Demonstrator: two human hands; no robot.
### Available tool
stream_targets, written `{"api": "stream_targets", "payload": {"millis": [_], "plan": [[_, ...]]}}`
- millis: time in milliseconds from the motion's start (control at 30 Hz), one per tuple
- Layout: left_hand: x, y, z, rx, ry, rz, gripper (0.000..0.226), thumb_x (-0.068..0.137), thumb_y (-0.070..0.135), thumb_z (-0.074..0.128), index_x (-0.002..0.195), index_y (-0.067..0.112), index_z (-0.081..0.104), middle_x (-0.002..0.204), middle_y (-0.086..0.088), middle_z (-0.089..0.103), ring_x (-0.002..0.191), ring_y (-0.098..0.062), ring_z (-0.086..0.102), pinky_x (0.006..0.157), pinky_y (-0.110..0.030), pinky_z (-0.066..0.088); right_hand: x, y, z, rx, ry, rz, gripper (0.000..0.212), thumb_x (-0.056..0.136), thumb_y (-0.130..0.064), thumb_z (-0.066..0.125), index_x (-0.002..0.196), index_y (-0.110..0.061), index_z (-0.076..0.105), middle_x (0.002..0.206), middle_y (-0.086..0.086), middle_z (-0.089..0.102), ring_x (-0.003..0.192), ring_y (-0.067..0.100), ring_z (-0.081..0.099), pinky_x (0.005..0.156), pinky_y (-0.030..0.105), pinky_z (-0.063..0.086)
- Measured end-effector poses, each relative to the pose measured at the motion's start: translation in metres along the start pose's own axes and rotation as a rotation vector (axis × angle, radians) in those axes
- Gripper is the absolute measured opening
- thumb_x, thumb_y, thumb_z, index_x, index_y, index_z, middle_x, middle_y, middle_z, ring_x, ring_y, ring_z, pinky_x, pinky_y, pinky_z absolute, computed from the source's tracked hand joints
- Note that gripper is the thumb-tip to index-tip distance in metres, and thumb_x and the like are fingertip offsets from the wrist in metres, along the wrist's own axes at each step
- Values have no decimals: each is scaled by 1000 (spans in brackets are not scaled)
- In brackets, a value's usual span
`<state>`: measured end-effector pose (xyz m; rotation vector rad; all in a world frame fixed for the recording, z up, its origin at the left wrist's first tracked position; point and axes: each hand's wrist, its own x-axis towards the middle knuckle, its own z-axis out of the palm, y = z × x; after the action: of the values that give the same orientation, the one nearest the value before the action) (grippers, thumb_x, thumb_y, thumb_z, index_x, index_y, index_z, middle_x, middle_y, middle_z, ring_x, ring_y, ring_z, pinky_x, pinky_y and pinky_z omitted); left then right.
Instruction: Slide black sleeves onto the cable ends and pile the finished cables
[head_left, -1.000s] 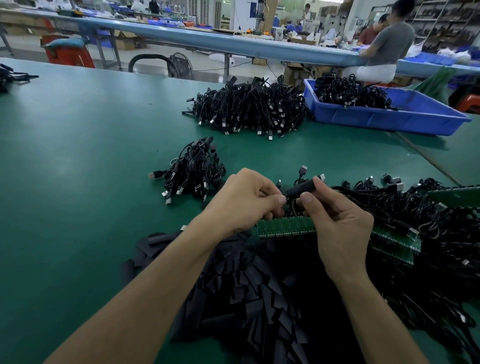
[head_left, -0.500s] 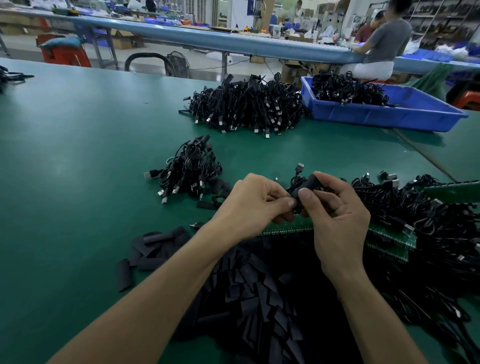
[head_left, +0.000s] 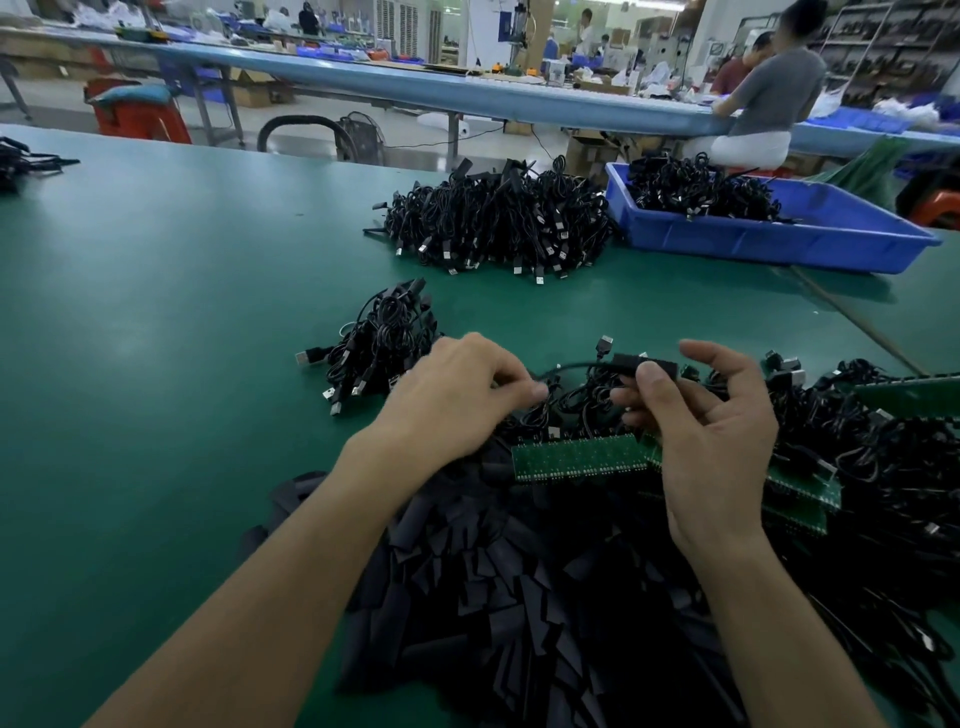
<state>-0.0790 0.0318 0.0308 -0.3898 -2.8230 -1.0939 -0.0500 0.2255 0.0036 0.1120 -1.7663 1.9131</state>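
Note:
My right hand (head_left: 711, 431) pinches a black sleeve (head_left: 631, 362) between thumb and fingers. A thin black cable (head_left: 566, 368) runs out of the sleeve to the left, and my left hand (head_left: 457, 395) pinches that cable with its fingertips. A heap of loose black sleeves (head_left: 509, 587) lies under my forearms. Tangled cables (head_left: 872, 457) spread to the right of my right hand. A small pile of cables (head_left: 379, 343) sits just left of my left hand.
Green circuit board strips (head_left: 576, 457) lie under my hands, and another (head_left: 914, 395) lies at the right. A big cable pile (head_left: 498, 223) and a blue tray (head_left: 779, 244) holding cables stand farther back. People work at a long bench (head_left: 467, 93) beyond the green table (head_left: 156, 312).
My hands have drawn apart: the left has slid left along the cable, and the right holds the sleeve higher and farther right. A stretch of cable now shows between them.

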Motion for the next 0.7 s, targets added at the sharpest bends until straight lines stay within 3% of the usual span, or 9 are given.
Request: {"api": "stream_targets", "payload": {"millis": [100,233,333,433,500,600,700], "plan": [[2,-5,-4,87,276,-8,26,97,48,58,87,29,72,70,17,55,63,2,51,54,-23,34,-2,0,-3,-242,-129,-64,32,91,-29,70,116,-43,55,94,-6,76,87,12,73,76,28,58],[27,-18,-10,2,401,-92,31,102,42,54,83,24,70,51,12,46,37,-3,39,47,-24,27,-1,-2,-10,-697,-585,-74,40,79,-42,79,116,-45,64,108,-28,65,108,-10,57,93,14,43],[57,-32,-23,-39,447,-187,40,103,37,54,83,7,71,51,4,47,40,-6,34,48,-27,29,1,-6,-12,-946,-825,-66,48,79,-40,79,124,-42,63,121,-28,57,121,-4,45,109,28,38],[77,-47,-33,29,447,-317,49,103,37,53,65,6,57,60,-2,50,52,-16,43,63,-34,37,3,-9,-7,-1059,-852,-168,41,86,-27,72,125,-40,64,128,-22,59,126,1,43,115,36,31],[83,-57,-36,103,418,-385,48,104,38,52,66,8,53,66,-6,52,60,-23,50,68,-39,38,4,-11,-3,-1080,-851,-232,32,92,-28,67,121,-40,67,126,-22,61,125,3,46,113,35,32],[85,-69,-36,164,355,-441,38,102,36,55,89,2,63,92,-18,63,84,-35,59,75,-44,46,5,-14,1,-1036,-790,-269,22,98,-27,61,116,-34,70,118,-18,68,116,6,56,107,35,39],[75,-69,-29,246,371,-405,36,100,33,59,124,5,61,125,-18,53,107,-35,56,92,-47,46,6,-14,2,-1041,-691,-332,18,99,-23,59,112,-30,70,109,-17,71,107,9,63,102,38,43]]}}
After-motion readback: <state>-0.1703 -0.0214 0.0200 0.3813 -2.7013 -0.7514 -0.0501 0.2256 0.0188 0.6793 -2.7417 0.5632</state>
